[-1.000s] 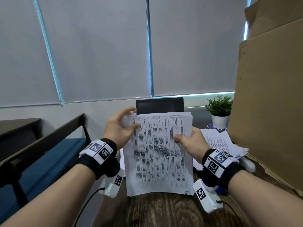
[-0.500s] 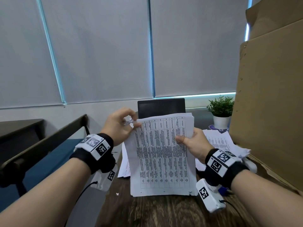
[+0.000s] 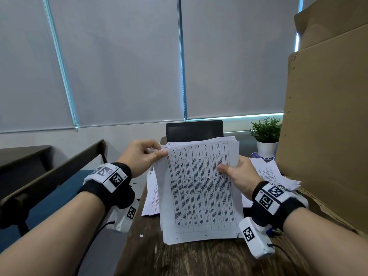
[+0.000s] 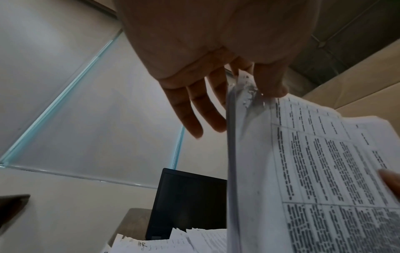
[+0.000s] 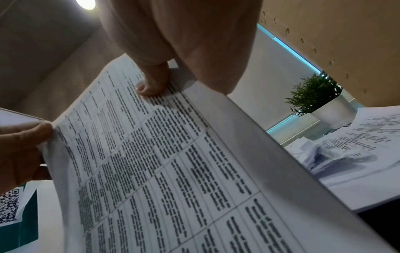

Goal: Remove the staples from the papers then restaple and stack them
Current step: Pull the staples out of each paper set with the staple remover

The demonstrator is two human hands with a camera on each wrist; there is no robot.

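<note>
A thick bundle of printed papers [image 3: 201,192] stands upright on its bottom edge on the wooden table [image 3: 199,259]. My left hand [image 3: 143,156] pinches the bundle's frayed top left corner [image 4: 246,89] between thumb and forefinger; the other fingers [image 4: 190,113] hang straight behind the sheets. My right hand [image 3: 239,172] grips the right edge, thumb [image 5: 151,85] pressed on the front page [image 5: 173,171], its fingers hidden behind. No staple, stapler or remover is clearly visible.
More loose papers lie behind the bundle at left [image 3: 152,194] and piled at right [image 3: 270,172]. A dark laptop screen [image 3: 194,130] stands at the back, a small potted plant [image 3: 265,136] beside it. Tall cardboard [image 3: 326,136] walls the right side. A bench [image 3: 39,186] runs at left.
My left hand shifted from resting on the page's upper left area to pinching the top left corner. The bundle tilted slightly, and the view moved a little closer.
</note>
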